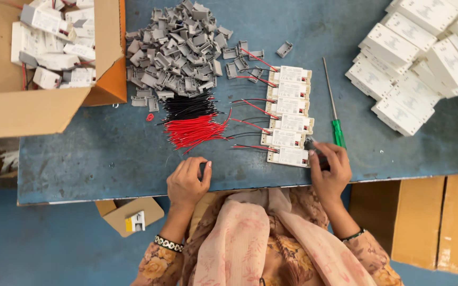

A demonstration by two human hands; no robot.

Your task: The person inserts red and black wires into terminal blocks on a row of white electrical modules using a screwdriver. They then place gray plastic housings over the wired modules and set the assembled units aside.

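Down at the near edge, a pink scarf (250, 238) drapes over floral sleeves, and below the counter (107, 159) a blue floor shows on the left with a small cardboard flap (131, 214) lying on it; brown cartons (430, 222) stand at the right. The left hand (188, 182) rests on the worn blue counter near its front edge, fingers (205, 172) curled in around something small and dark, too hidden to tell what. The right hand (330, 172) sits at the end of the nearest white module (288, 157), its fingers pressed together, pinching a small dark piece right against that module's right end. Behind it, a column of white modules (289, 106) runs away from the person, each trailing red and black leads to the left. Just right of the column lies a green-handled screwdriver (334, 108), its shaft pointing away. Left of the column, a bundle of red wires (194, 130) sits touching a bundle of black wires (189, 106) beyond it. Further back, a heap of grey plastic clips (176, 47) spreads out. Far left, an open cardboard box (38, 106) holds more white units; far right, white modules are stacked in a pile (424, 53).
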